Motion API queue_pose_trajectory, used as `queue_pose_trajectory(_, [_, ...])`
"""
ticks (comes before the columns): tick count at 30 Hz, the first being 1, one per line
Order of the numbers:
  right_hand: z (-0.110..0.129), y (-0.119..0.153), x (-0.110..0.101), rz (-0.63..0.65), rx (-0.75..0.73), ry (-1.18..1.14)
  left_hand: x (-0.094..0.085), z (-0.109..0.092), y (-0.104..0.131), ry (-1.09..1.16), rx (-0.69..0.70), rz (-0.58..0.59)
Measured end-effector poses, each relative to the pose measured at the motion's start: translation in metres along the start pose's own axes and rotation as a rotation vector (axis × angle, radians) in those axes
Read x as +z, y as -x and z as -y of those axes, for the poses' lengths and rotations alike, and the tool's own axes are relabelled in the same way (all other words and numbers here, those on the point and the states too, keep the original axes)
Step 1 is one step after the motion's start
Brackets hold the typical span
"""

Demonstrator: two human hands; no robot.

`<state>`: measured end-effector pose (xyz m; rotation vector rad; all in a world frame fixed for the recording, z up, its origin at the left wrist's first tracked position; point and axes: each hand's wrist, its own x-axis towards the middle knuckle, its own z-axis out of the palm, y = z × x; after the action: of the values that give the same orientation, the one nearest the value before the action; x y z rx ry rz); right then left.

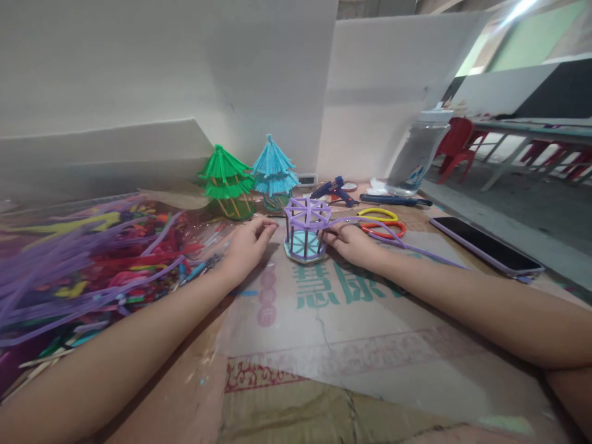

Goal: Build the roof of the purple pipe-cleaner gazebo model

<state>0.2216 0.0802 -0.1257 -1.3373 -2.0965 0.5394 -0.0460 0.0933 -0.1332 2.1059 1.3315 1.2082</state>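
Left hand (250, 246) and right hand (350, 243) on either side of a lilac-topped frame (306, 237), near the middle of the bench (185, 394).
Dark upright posts join the frame's pale-blue, many-sided base to a spoked lilac top; a lilac strip (435, 255) trails rightward from that top. The frame stands upright, long axis vertical, spokes facing up. Left fingers, curled, lie just beside it; whether they pinch anything cannot be told. Right fingertips meet its right side, their grip partly hidden. Beneath lies a translucent sheet (287, 333) with green characters showing. Behind stand 2 tiered models, green (229, 182) and blue (274, 169), before white panels (268, 74); red chairs (456, 148) occupy the room at right.
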Motion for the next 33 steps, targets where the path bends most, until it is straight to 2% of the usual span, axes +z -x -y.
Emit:
queue_pose_trajectory(4, [0.003,0.001,-0.001,0.012,0.008,-0.021,0.001,0.012,-0.005,-0.038,0.018,-0.033])
queue_pose_trajectory(8, [0.006,0.002,-0.003,0.043,0.028,0.001,0.001,0.02,-0.01,-0.078,0.059,-0.148])
queue_pose_trajectory(10, [0.006,0.003,-0.004,0.041,0.028,0.019,0.001,0.022,-0.011,-0.053,0.06,-0.166])
queue_pose_trajectory(15, [0.004,0.003,-0.003,0.034,0.017,0.001,0.001,0.018,-0.009,0.057,-0.061,-0.027])
queue_pose_trajectory(18, [0.003,0.003,-0.002,0.024,0.013,-0.032,0.003,0.014,-0.004,-0.021,0.044,0.015])
queue_pose_trajectory(21, [0.004,0.004,-0.002,0.044,-0.013,0.047,0.008,0.008,0.001,-0.072,0.161,0.119])
queue_pose_trajectory(25, [0.008,0.007,-0.004,0.091,-0.036,0.179,0.01,-0.002,0.006,-0.129,0.195,0.27])
queue_pose_trajectory(28, [0.013,0.01,-0.006,0.108,-0.067,0.235,0.01,-0.006,0.007,-0.115,0.209,0.306])
queue_pose_trajectory(33, [0.02,0.014,-0.006,0.15,-0.157,0.292,0.01,-0.004,0.006,-0.02,0.234,0.295])
